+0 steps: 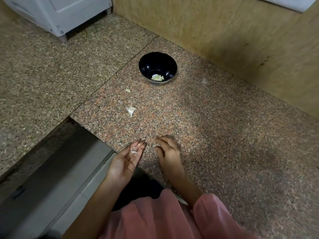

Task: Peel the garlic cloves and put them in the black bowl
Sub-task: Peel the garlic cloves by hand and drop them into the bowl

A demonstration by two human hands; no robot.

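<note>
A person's two hands worked over a speckled stone desk [215,128], mid-way through peeling garlic. The left hand [124,163] lay palm up, its grip spread flat, with papery peel scraps [134,150] resting on the fingers. The right hand [168,152] hovered close beside it with fingers curled. A pale speck [156,147] showed at its thumb, but whether that grip pinched a clove could not be told. Peeled cloves [157,77] sat in the black bowl [156,60], well apart from the hands. An unpeeled piece [131,111] and a smaller bit [128,90] lay between. The next move likely called for shedding the scraps and carrying any freed clove to the bowl.
</note>
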